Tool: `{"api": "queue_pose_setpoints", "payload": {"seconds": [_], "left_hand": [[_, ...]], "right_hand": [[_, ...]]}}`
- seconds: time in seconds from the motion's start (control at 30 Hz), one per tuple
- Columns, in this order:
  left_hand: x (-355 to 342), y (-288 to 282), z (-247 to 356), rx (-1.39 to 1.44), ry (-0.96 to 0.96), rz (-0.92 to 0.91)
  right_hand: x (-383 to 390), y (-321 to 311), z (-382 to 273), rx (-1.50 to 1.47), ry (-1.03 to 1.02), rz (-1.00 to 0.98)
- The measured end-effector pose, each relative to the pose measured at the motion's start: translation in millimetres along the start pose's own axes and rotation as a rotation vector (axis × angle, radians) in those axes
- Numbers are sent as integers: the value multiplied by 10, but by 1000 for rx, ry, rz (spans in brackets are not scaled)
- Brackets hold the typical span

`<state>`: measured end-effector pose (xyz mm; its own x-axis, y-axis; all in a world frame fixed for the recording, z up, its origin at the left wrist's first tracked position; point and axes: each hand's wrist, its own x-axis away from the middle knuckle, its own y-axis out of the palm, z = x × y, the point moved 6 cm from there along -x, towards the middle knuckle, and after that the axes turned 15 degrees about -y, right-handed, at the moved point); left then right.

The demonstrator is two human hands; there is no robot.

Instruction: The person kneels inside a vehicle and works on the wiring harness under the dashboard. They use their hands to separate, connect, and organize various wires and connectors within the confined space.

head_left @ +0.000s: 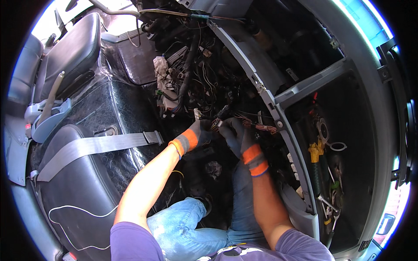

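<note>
Left arm: we see it reach up from the lower edge, elbow bent, forearm slanting inward past the seat cushion (78, 174); the orange-cuffed left glove (201, 131) points toward the wiring.
Left fingers: curled inward, the tips in shadow beside the wire bundle; we cannot tell how far they are closed or whether they have hold of it.
Right arm: we see its forearm rise steeply alongside the dashboard frame (281, 125), the wrist bent so that the right glove (235, 132) turns toward the left one.
Right fingers: bent in toward the palm, their ends against the wire bundle; we cannot tell how firmly they close on it.
Wire bundle: we find the reddish-brown bundle (216, 124) in the narrow gap between the gloves, inside the frame's left edge.
White connector: a small white connector (197, 114) stands just above the left glove.
Loose harness: we see a thick black harness (188, 71) and tangled wires crowding the space above both hands.
Frame edge: it curves down close to the right glove and forearm, leaving us little side room there; another brown wire run (264, 128) spans toward it.
Open room: we have a dark gap below the gloves, above the jeans-clad knees (185, 215), with a crumpled clear piece (213, 169) in it.
Compartment: beyond the frame, hand tools (333, 209) lie along the left edge of the open compartment (359, 143), mostly toward its lower corner.
</note>
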<state>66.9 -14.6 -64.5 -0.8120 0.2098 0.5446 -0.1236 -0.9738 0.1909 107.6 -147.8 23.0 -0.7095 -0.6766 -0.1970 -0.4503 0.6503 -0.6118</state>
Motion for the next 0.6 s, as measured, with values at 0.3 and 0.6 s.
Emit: {"api": "queue_pose_setpoints", "payload": {"seconds": [0.3, 0.6], "left_hand": [[145, -143, 32, -699, 704, 262], [-321, -6, -243, 355, -78, 1]], "right_hand": [[-125, 61, -102, 175, -60, 10], [-92, 83, -74, 289, -11, 2]]}}
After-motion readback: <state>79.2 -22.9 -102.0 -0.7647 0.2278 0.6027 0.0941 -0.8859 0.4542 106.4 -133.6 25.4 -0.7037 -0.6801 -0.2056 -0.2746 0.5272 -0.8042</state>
